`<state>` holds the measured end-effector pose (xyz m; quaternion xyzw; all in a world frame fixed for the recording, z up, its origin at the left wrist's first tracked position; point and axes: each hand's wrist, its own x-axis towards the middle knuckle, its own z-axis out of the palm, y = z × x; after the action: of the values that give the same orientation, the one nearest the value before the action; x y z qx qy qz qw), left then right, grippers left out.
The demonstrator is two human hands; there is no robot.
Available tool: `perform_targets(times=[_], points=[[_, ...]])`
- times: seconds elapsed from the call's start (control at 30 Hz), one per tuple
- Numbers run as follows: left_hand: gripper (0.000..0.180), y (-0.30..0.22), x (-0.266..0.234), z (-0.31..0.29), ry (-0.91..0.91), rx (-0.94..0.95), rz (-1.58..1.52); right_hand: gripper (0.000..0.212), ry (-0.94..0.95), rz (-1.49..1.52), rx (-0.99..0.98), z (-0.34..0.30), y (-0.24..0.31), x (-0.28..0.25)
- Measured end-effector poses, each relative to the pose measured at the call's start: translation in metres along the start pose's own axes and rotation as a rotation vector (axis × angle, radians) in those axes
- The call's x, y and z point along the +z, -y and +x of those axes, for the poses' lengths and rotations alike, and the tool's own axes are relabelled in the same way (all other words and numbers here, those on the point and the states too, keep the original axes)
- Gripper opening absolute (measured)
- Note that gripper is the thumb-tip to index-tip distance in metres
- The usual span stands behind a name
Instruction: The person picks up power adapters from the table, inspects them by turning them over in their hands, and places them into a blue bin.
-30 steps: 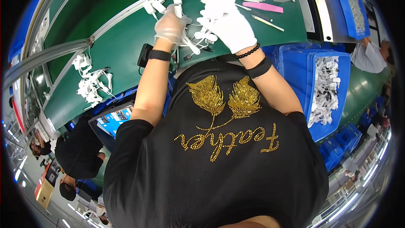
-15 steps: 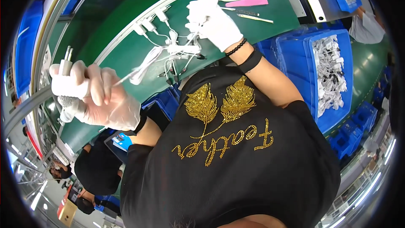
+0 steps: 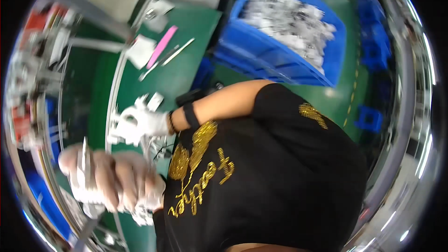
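My left hand (image 3: 114, 177), in a thin translucent glove, is closed around a white plug-in power adapter (image 3: 83, 177), whose metal pins point up past my fingers. Just beyond it, my right hand (image 3: 133, 125) wears a white glove and hovers over or touches the green bench. Motion smears its fingers, so their grip is unclear. A small white block (image 3: 155, 101) sits right beside that hand. Below my right hand, a tangle of white cables with dark ends (image 3: 161, 148) lies partly hidden by my hands and shirt.
On the green bench (image 3: 172, 81) lie a pink strip (image 3: 162, 46), a slim white stick (image 3: 178, 51) and a white cloth or paper piece (image 3: 141, 51). A blue bin (image 3: 233, 49) full of white corded parts stands beyond the bench edge. Metal frame rails run along the left.
My head view has turned, so the bench and blue bin appear swung round leftward. The two hands now appear closer together. My left hand still grips the adapter.
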<state>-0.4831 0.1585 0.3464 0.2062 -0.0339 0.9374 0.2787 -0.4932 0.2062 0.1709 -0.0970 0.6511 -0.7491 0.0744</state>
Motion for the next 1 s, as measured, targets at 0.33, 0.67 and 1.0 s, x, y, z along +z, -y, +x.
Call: perform_targets(times=[0.33, 0.67, 1.0], points=[[0.046, 0.053, -0.051, -0.013, -0.283, -0.082, 0.471, 0.016, 0.265, 1.363, -0.269, 0.022, 0.077, -0.106], [0.064, 0.062, -0.05, 0.004, -0.426, -0.695, 0.635, 0.031, 0.154, 0.985, -0.532, -0.052, 0.183, -0.23], [0.064, 0.113, -0.044, 0.047, -0.352, -0.108, 0.498, 0.043, -0.271, 0.399, -0.369, -0.083, 0.189, -0.253]])
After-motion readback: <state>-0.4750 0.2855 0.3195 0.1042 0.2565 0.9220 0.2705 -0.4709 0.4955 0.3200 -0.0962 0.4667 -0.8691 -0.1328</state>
